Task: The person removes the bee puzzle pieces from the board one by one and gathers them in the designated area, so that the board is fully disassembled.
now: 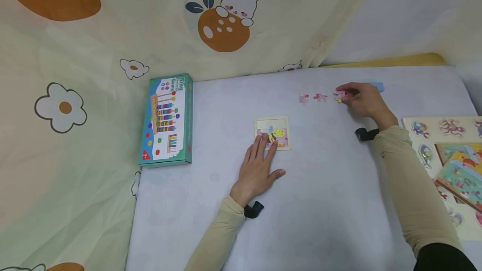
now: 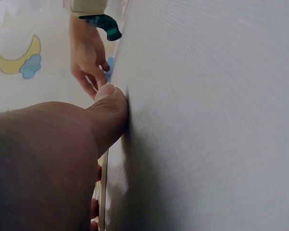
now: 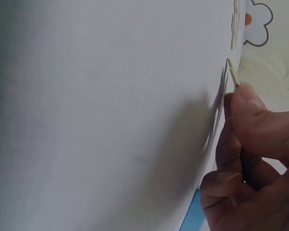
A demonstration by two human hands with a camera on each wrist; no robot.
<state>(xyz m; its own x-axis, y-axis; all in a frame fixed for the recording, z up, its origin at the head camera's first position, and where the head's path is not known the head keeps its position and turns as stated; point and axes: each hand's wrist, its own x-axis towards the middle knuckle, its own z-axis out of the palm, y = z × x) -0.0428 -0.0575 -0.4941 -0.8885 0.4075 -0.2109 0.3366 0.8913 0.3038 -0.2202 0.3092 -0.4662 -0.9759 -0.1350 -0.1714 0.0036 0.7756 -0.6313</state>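
Observation:
In the head view a small square puzzle frame lies mid-table, partly filled with a yellow bee picture. My left hand rests on its lower edge, fingers spread and fairly straight, covering part of the picture. Farther right, my right hand pinches a pink and yellow puzzle piece between thumb and fingers. The right wrist view shows that piece edge-on, tilted at the tabletop. Two more pieces, a pink one and a reddish one, lie in a row to the left of it.
A blue piece lies behind my right hand. At the left table edge is a green boxed ring game. On the right, picture puzzle boards lie on a larger sheet with sea animals. Patterned cloth hangs beyond the table.

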